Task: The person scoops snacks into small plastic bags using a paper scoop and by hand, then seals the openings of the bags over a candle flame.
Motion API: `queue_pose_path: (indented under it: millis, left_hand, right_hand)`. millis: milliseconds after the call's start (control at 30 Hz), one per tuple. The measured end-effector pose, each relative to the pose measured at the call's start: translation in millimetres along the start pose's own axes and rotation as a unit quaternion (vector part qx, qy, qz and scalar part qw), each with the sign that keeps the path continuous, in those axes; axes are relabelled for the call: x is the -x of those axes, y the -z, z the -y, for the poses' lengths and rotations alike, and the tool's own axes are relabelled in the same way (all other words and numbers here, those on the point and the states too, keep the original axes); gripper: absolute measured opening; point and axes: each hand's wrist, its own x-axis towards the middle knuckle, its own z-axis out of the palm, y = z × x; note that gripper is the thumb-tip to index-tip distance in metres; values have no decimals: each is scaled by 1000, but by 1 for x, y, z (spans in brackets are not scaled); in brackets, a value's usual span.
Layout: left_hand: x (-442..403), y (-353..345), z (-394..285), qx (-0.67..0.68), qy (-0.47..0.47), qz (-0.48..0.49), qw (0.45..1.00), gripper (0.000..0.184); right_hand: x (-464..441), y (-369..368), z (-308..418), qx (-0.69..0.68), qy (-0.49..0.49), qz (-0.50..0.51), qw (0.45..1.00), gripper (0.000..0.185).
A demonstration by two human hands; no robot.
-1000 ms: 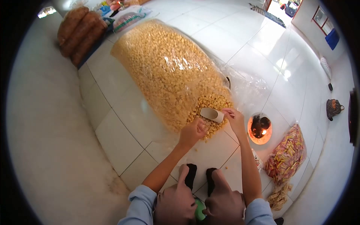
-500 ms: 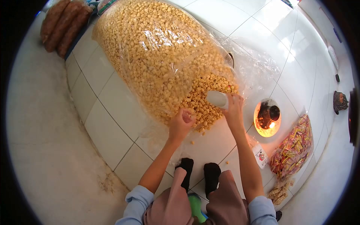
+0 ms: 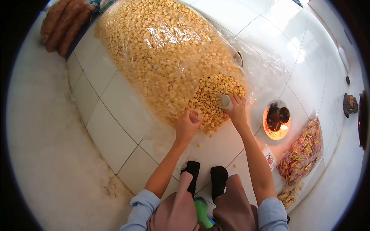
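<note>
A big clear plastic bag point(image 3: 154, 50) full of yellow ring-shaped snacks lies on the floor, its open end towards me. Loose snacks point(image 3: 210, 86) show at this mouth. My right hand point(image 3: 237, 109) is closed on a white scoop point(image 3: 224, 101), which is tilted with its mouth down among the snacks. At the near left edge of the opening, my left hand point(image 3: 187, 125) is curled round what looks like a small clear plastic bag point(image 3: 195, 115). Its outline is hard to see.
Right of the snacks, a small flame burns in a round dish point(image 3: 276, 120). Beyond it lie a bag of colourful packets point(image 3: 302, 148) and a printed card point(image 3: 269, 158). Long brown bags point(image 3: 63, 27) stand at the far left. My feet point(image 3: 219, 181) are close below, near stray snack pieces.
My right hand has tipped the scoop down into the snacks and shifted slightly. My left hand stays nearly in place, turned a little. The whole view has shifted slightly.
</note>
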Motion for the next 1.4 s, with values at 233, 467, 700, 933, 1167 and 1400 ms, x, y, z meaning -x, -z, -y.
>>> queue_pose_path:
  millis: [233,467,700,933,1167,1400]
  left_hand:
    - [-6,5,-3,-12,-8,-14,1000,28]
    - [-27,6,-51,96,-53,-6,994,28]
    - [-54,0,-61,151,-185,-22,971,31]
    - [-60,-2,-56,85,-254,-39,963,37]
    - [-61,-8,-53,93,-274,-49,956,38]
    - [-61,-7,-54,134,-261,-48,955,36]
  right_hand:
    - [-10,-26,22,-44,1,-3,999,64]
    - [-26,96,41,-61,38,-13,997,65]
    - [-53,179,91,-11,86,49,995,63]
    - [-60,176,109,72,109,115,985,52]
    - [-56,172,132,149,180,51,971,48]
    - [-56,172,145,204,218,6,954,43]
